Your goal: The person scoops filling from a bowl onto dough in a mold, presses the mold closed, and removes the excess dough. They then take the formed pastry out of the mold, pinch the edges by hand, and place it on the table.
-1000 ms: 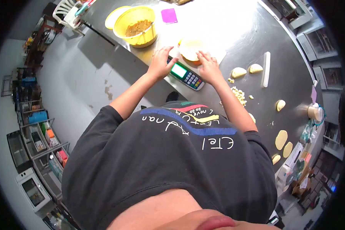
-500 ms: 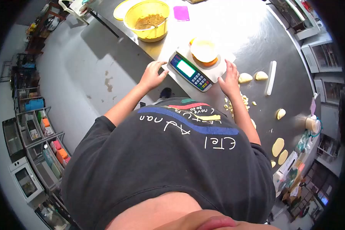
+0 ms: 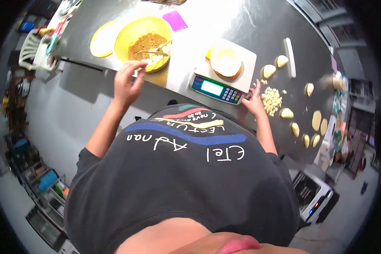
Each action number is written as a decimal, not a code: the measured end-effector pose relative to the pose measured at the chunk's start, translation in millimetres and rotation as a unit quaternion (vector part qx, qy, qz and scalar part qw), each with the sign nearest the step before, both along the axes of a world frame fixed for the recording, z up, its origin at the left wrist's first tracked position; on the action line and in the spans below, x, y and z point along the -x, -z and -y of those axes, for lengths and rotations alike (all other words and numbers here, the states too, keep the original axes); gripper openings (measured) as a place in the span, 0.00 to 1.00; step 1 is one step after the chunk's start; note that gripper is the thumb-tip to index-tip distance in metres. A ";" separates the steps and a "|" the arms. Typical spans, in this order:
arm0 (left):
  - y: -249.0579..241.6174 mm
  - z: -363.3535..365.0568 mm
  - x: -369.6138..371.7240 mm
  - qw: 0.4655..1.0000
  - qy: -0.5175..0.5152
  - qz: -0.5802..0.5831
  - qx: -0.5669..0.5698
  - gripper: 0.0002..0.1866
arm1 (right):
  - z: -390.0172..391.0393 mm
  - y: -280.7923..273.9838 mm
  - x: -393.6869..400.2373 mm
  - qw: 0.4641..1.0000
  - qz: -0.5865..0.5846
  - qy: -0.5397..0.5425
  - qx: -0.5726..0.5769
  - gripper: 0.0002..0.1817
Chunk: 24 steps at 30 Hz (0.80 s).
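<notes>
My left hand (image 3: 129, 84) reaches to the near rim of a yellow bowl (image 3: 122, 38), thumb and fingers apart, holding nothing. Inside the bowl is a crumbly orange-brown filling (image 3: 146, 43) with metal utensils (image 3: 156, 52) resting in it. A digital scale (image 3: 247, 61) with a lit display stands at the table edge. On its platform sits a pale round disc (image 3: 226, 61) over an orange dish (image 3: 239, 73). Beside the scale's near right corner is my right hand (image 3: 253, 101), open, its fingers stretched along the side.
Small pale pieces (image 3: 271, 101) are heaped right of the scale. Around them on the metal table (image 3: 199, 25) lie several dough lumps (image 3: 268, 70), flat dough ovals (image 3: 316, 120) and a white rod (image 3: 290, 57). A yellow-rimmed lid (image 3: 98, 42) and purple scraper (image 3: 175, 21) lie near the bowl.
My left hand has moved from beside the scale to the bowl's rim. My right hand has slid down to the scale's near corner. The view has turned, and the scale now appears straighter.
</notes>
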<state>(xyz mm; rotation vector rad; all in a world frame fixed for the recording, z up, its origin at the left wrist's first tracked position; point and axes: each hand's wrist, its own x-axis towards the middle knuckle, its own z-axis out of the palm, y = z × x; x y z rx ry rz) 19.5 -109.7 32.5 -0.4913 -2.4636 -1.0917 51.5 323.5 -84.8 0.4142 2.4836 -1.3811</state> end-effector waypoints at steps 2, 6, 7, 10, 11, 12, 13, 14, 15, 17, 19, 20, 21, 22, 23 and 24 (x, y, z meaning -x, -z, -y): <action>2.1 19.0 12.5 0.999 0.000 0.018 -0.038 0.08 | 9.6 9.7 -5.9 0.999 -0.027 -0.020 -0.033 0.58; 3.4 38.0 29.4 0.996 0.021 0.066 -0.065 0.07 | 23.3 11.7 -7.3 0.998 -0.032 0.038 -0.038 0.58; 2.8 41.5 34.0 0.995 0.033 0.065 -0.067 0.07 | 25.4 12.2 -7.7 0.997 -0.034 0.055 -0.040 0.58; 1.5 50.7 44.6 0.996 0.076 0.036 -0.034 0.08 | 32.8 5.7 -8.5 0.996 -0.053 0.056 -0.051 0.58; 0.4 52.5 46.2 0.996 0.078 0.029 -0.033 0.08 | 34.3 1.8 -7.8 0.996 -0.028 0.059 -0.066 0.58; 0.5 55.0 48.2 0.996 0.079 0.022 -0.031 0.09 | 33.2 4.4 -8.1 0.995 -0.030 0.063 -0.067 0.58; 3.1 58.9 50.3 0.996 0.081 0.025 -0.034 0.09 | 31.8 7.6 -7.9 0.996 -0.027 0.068 -0.047 0.57; 4.8 61.1 51.5 0.996 0.082 0.025 -0.033 0.09 | 32.3 11.3 -7.5 0.997 -0.024 0.071 -0.027 0.57; 6.0 62.4 51.2 0.995 0.085 0.030 -0.045 0.09 | 37.3 11.2 -6.9 0.997 -0.023 0.071 -0.025 0.57; 7.2 64.1 50.0 0.995 0.088 0.013 -0.051 0.10 | 46.7 10.0 -4.9 0.990 -0.006 0.091 -0.110 0.55; 4.9 66.7 50.9 0.994 0.105 -0.026 -0.029 0.11 | 52.0 2.4 -4.8 0.990 -0.007 0.096 -0.104 0.55; 3.5 67.4 51.6 0.991 0.121 -0.063 -0.010 0.11 | 53.3 -0.4 -5.5 0.990 -0.006 0.100 -0.100 0.54; 0.3 67.1 52.9 0.988 0.131 -0.075 0.005 0.12 | 54.4 -0.4 -5.4 0.988 -0.002 0.103 -0.113 0.55; 0.0 66.4 53.7 0.989 0.130 -0.075 0.005 0.12 | 52.9 2.0 -7.2 0.988 -0.002 0.101 -0.113 0.55; 0.6 65.9 55.4 0.989 0.135 -0.067 0.002 0.12 | 49.9 7.0 -10.0 0.988 -0.049 0.094 -0.108 0.55; 1.0 66.4 58.1 0.989 0.137 -0.061 0.000 0.12 | 47.5 12.1 -10.9 0.986 -0.098 0.083 -0.102 0.55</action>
